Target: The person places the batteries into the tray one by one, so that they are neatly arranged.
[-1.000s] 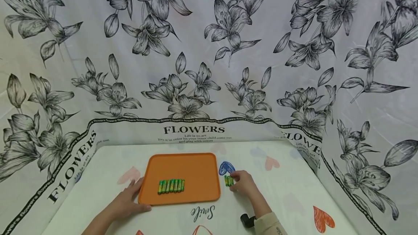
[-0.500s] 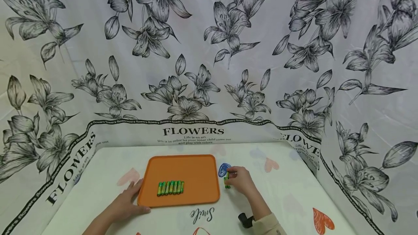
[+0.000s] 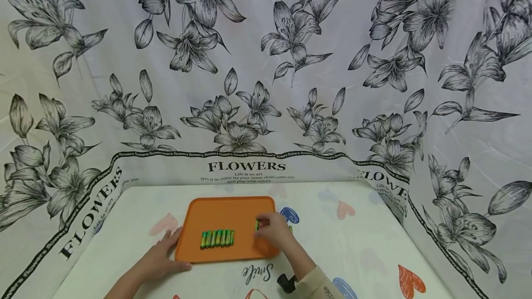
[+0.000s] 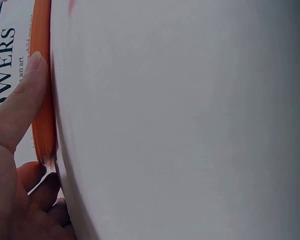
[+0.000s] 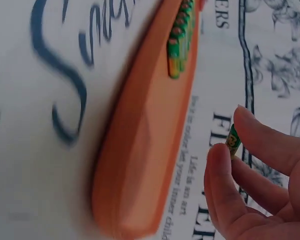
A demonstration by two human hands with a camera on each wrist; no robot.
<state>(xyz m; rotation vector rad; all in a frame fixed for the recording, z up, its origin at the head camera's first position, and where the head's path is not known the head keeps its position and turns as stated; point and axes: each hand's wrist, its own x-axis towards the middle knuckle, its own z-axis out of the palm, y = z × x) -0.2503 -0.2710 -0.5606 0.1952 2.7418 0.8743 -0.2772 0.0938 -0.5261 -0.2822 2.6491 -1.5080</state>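
An orange tray (image 3: 237,209) lies on the table, bearing a row of several green and yellow batteries (image 3: 217,238) set side by side. My left hand (image 3: 160,258) holds its near left corner. In the left wrist view the thumb lies along the tray's rim (image 4: 43,120) while the other fingers bend round the corner. Over the tray's right part, my right hand (image 3: 273,230) pinches one battery (image 5: 233,140) between thumb and fingertips. Just right of the tray, another battery (image 3: 290,229) shows on the table, partly hidden behind the right hand.
The white tablecloth (image 3: 374,225) is printed with hearts and the word "Smile". Flower-printed curtains (image 3: 241,59) rise at the back and along both sides. A black object (image 3: 286,283) sits at the right wrist, by the sleeve.
My right hand has lifted a battery from the small group beside the tray and carried it left over the tray. The left hand stays at the corner.
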